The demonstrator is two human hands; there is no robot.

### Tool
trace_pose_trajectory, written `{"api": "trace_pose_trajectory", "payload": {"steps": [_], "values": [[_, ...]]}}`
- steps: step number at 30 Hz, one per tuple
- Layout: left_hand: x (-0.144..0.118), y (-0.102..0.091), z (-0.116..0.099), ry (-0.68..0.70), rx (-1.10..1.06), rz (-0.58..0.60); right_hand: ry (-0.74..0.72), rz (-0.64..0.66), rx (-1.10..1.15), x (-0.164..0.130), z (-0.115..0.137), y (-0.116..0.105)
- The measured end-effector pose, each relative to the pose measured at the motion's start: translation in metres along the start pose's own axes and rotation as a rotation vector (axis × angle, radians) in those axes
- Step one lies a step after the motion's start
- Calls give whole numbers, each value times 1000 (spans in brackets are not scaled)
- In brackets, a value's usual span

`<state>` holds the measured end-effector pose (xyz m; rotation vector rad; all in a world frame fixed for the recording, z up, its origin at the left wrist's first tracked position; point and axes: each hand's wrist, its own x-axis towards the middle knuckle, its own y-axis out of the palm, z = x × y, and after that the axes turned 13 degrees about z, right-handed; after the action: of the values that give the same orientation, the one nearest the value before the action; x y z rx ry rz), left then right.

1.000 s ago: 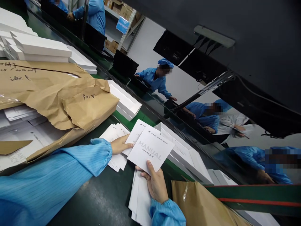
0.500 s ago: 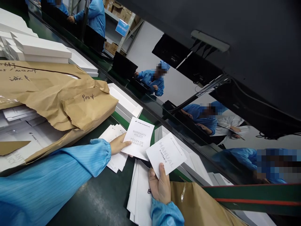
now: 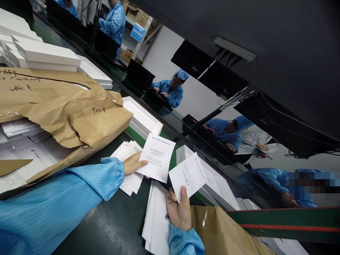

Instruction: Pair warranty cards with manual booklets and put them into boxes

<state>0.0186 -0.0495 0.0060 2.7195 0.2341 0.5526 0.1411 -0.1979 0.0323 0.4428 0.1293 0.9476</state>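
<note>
My left hand (image 3: 132,164) pinches a white leaflet printed "WARRANTY POLICY" (image 3: 156,157) by its left edge, above a fanned pile of white leaflets (image 3: 129,179). My right hand (image 3: 178,210) holds a white booklet printed "MANUAL" (image 3: 188,175) by its lower corner, thumb on top. The two papers sit side by side with a small gap between them. Beneath my right hand lies another stack of white booklets (image 3: 156,221). Both arms wear blue sleeves.
A torn brown paper wrap (image 3: 66,109) with leaflets inside lies at the left. White boxes (image 3: 45,55) are stacked behind it, an open white box (image 3: 142,118) and more (image 3: 212,180) line the green belt. Another brown wrap (image 3: 225,232) is lower right. Several people in blue work beyond.
My right hand has drawn the manual off the warranty leaflet and to the right, so the two now lie apart. My left hand keeps its hold in place.
</note>
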Motion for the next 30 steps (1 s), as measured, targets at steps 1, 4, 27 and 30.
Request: {"api": "trace_pose_trajectory", "payload": {"steps": [1, 4, 27, 30], "values": [[0, 0, 1, 3, 1, -6, 9, -1, -8, 0, 0, 1], [1, 0, 4, 5, 2, -31, 53, -4, -62, 1, -1, 3], [1, 3, 0, -24, 0, -32, 140, 138, -580, -1, -12, 4], [1, 3, 0, -22, -2, -33, 133, 138, -590, -1, -12, 6]]}}
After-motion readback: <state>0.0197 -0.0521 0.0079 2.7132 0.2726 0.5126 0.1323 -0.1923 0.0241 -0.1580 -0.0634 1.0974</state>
